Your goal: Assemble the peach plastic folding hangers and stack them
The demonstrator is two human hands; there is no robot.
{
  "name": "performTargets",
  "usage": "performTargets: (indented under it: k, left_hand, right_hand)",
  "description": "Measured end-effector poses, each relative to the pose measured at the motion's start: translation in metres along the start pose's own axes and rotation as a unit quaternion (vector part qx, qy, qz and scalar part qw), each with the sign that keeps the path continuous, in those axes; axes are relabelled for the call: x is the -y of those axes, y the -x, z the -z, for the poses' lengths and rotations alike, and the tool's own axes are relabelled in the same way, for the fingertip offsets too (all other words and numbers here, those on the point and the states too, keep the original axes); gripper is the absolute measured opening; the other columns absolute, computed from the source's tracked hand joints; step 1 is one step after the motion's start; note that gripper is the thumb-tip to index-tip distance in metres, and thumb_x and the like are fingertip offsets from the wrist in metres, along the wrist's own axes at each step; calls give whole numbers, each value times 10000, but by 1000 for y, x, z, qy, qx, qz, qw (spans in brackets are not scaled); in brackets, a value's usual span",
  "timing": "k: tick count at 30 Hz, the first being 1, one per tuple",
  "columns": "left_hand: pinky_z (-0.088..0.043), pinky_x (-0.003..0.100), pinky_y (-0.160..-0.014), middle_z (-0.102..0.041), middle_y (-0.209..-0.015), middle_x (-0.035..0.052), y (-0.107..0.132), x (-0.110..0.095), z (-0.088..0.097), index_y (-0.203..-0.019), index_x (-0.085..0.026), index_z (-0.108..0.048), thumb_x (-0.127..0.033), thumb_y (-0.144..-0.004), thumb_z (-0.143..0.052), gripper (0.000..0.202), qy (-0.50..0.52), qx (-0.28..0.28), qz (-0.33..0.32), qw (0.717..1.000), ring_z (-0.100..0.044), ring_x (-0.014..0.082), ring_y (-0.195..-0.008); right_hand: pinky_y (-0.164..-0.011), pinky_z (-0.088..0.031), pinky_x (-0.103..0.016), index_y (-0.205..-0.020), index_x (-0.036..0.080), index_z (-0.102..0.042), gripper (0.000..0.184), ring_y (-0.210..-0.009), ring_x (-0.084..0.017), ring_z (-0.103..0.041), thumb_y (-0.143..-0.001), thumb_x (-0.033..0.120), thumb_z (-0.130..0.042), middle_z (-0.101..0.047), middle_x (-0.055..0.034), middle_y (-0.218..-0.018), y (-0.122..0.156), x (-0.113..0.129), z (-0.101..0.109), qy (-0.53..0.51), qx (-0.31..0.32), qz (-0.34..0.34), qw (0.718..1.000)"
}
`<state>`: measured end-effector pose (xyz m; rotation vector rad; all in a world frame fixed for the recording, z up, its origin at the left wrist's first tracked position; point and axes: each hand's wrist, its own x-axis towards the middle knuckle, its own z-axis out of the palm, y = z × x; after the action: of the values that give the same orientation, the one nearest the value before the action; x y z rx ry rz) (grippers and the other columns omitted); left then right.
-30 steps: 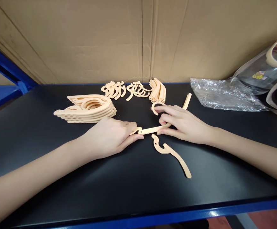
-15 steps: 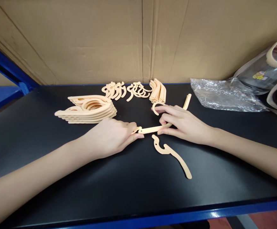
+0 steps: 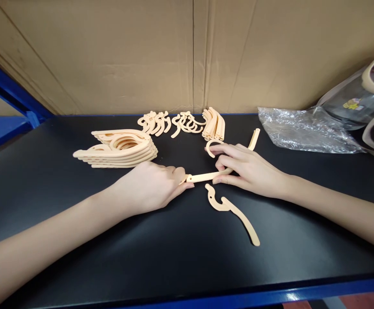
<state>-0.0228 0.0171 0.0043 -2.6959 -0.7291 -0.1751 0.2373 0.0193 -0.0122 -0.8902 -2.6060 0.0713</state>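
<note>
As both arms reach inward, left hand (image 3: pixel 151 187) and right hand (image 3: pixel 249 171) pinch opposite ends of one beige strip (image 3: pixel 204 176).

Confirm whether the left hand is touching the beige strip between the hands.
Touching. The head view shows the left hand pinching one end of the beige strip between thumb and fingertip; the right hand holds its other end.

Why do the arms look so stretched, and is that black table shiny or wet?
Head view: wide-lens stretch swells the forearms toward the corners; the table shows only a soft sheen; left hand, right hand and the beige strip they hold are sharp; the plastic bag glints.
</note>
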Motion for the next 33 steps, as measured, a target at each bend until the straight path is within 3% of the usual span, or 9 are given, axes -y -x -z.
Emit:
performTargets:
  k: [8,14,24,33]
  left_hand:
    - [-231,292,-399,-494,-529,0,-1,-5,4,-669,-166,-501,-340,-1013,-356,412,-131,-75,-15,988,-517,171,-406]
    - [-243,289,-402,-464,-524,-6,-1,-11,12,-639,-168,-490,-319,-980,-453,374,-206,-95,-35,973,-490,161,-414]
    - [-184,280,-432,-520,-552,-6,0,-7,6,-665,-170,-496,-351,-981,-448,367,-103,-88,2,991,-503,143,-468]
    - [-184,290,-434,-519,-541,-5,0,-6,9,-637,-173,-505,-348,-959,-479,367,-95,-93,-7,991,-506,146,-470]
  right_hand:
    - [-876,-438,-407,-839,177,-536,283,-1174,-285,-571,-975,419,-481,-562,-152,-1305,0,-2,-1,-13,11,-6,1000]
    - [-927,-417,-425,-804,193,-528,295,-1208,-285,-551,-959,443,-505,-569,-115,-1321,1,-3,0,-67,22,-26,997]
    - [-970,-417,-441,-770,198,-529,297,-1211,-278,-552,-945,436,-520,-582,-111,-1303,-1,-2,3,-87,30,-42,995]
    - [-971,-419,-448,-766,202,-527,293,-1207,-270,-554,-949,431,-519,-579,-120,-1326,-1,-1,2,-81,32,-32,996]
